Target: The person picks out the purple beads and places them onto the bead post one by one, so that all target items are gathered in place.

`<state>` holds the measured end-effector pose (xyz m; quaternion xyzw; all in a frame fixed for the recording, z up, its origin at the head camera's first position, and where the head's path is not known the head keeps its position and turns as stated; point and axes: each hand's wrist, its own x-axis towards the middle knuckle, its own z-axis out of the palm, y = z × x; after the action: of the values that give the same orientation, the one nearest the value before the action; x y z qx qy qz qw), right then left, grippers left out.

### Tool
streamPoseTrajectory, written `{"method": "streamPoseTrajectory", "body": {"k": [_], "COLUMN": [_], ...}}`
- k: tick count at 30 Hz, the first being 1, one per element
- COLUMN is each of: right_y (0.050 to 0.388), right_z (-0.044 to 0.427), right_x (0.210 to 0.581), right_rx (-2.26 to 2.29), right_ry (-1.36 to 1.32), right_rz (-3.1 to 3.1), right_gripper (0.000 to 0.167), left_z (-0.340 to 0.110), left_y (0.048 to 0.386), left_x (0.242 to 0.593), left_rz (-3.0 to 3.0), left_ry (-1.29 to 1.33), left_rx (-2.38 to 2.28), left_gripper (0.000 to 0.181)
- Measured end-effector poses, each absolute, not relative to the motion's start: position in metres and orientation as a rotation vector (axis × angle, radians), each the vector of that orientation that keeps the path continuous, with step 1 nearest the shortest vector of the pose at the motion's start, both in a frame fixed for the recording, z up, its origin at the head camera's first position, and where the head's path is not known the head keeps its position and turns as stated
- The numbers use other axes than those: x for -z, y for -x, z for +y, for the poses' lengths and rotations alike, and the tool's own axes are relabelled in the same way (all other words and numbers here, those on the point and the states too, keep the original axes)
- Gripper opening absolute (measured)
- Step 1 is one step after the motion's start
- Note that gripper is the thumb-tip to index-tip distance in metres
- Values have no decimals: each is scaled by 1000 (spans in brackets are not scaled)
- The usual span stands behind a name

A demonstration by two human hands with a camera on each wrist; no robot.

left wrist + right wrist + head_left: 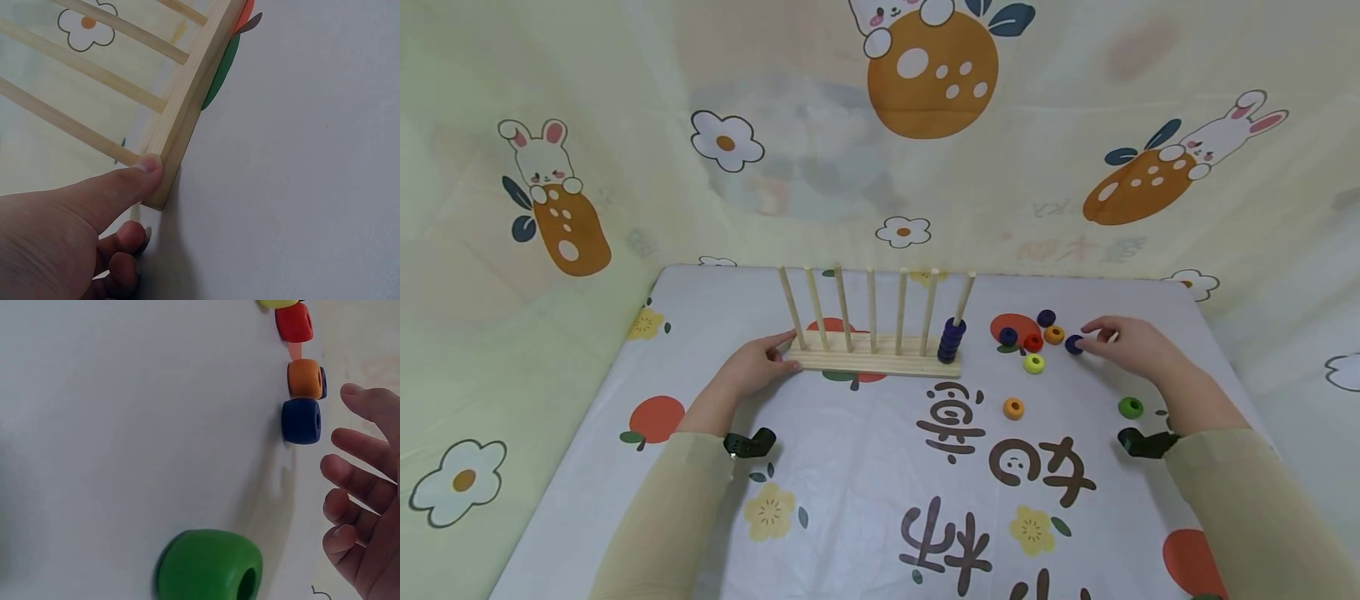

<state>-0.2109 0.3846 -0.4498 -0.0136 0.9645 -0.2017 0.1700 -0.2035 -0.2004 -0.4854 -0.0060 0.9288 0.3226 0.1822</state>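
A wooden peg stand (880, 362) with several upright rods stands toward the back of the table. Its rightmost rod carries a stack of dark blue beads (951, 342). At the stand's left end, my left hand (758, 364) grips the base (187, 106), its thumb (134, 181) on the wood. My right hand (1131, 346) hovers beside a dark blue bead (1073, 344) on the cloth. In the right wrist view its fingers are spread and loosely bent, apart from that blue bead (301, 421), with nothing held.
Loose beads lie right of the stand: blue ones (1047, 318), a red (1033, 342), an orange (1054, 334) and a yellow (1033, 363). Nearer me are another orange bead (1013, 408) and a green bead (1131, 407). A printed cloth (850, 467) covers the table; patterned curtains (805, 200) surround it.
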Motion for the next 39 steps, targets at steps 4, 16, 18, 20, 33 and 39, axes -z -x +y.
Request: {"method": "streamPoseTrajectory", "body": {"k": [4, 16, 18, 20, 33, 39], "right_y": [211, 214, 216, 216, 216, 214], "right_z": [387, 386, 386, 385, 384, 382], "right_x": [454, 460, 462, 464, 464, 461], "right_rx": [591, 606, 605, 605, 591, 583], "right_ry": [14, 20, 19, 16, 22, 31], "right_rz": [2713, 2664, 2665, 2666, 2707, 2735], "right_gripper": [62, 56, 55, 54, 58, 58], "left_z": [-200, -198, -198, -198, -198, -198], "left_y": [203, 201, 201, 201, 201, 202], "left_x": [485, 482, 481, 481, 480, 480], "left_rz": [2621, 2628, 2626, 2625, 2611, 2609], "left_ry": [21, 36, 35, 35, 40, 47], "left_rx": [-908, -907, -907, -906, -924, -920], "left_gripper": [70, 71, 71, 71, 71, 70]}}
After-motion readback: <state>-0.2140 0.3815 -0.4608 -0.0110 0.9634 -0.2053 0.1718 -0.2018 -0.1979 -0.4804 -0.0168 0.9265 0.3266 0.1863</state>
